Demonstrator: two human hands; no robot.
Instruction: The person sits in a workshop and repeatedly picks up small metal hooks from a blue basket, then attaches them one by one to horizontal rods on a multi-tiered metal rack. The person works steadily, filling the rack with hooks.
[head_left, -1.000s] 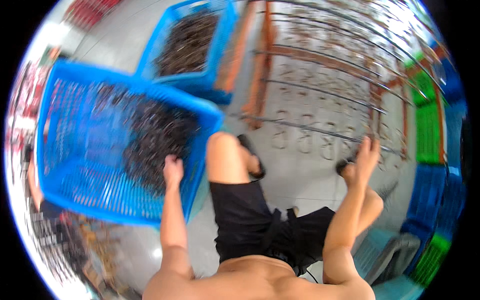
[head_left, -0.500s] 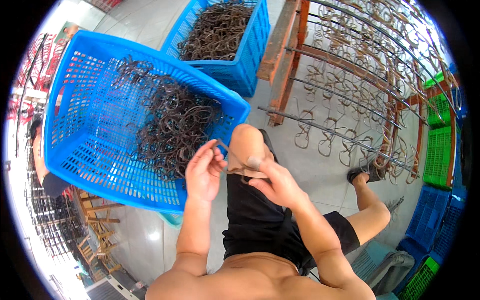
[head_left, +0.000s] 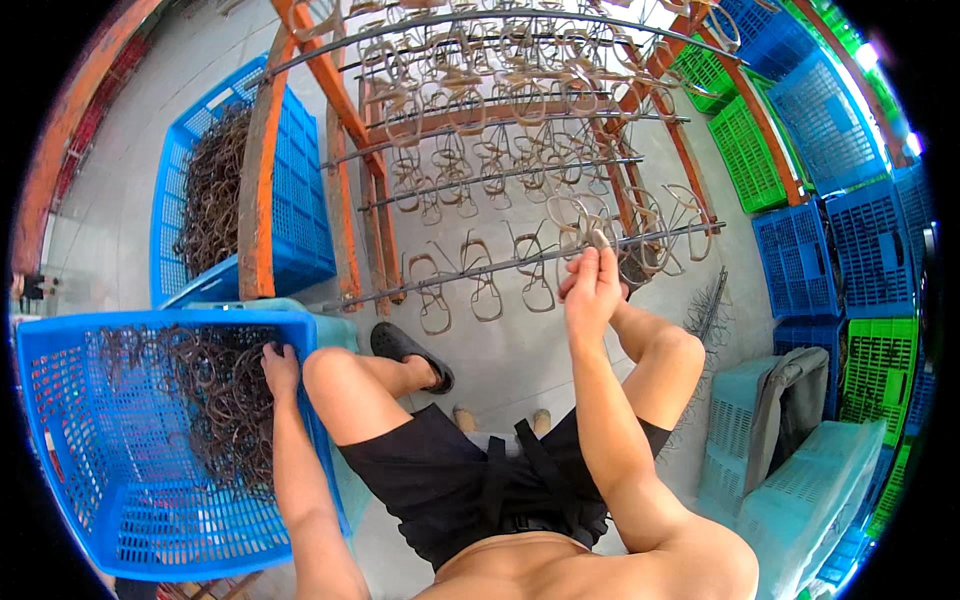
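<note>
Right hand (head_left: 590, 285) bunches at the rod (head_left: 460, 276), frames (head_left: 486, 277) dangling lengthwise downward; left hand (head_left: 281, 367) rests in the dark pile (head_left: 225, 400). From here, I can't tell either's finger grip.

We see a blue basket (head_left: 150, 530) made of smooth, shiny plastic. The dark loops (head_left: 225, 400) in it look hard and a bit shiny. We see a rod (head_left: 455, 276) like dull metal, and a post (head_left: 262, 180) like rough wood with worn orange paint. Our shorts (head_left: 440, 480) look like soft, matt cloth. The floor (head_left: 530, 370) looks smooth and glossy.
</note>
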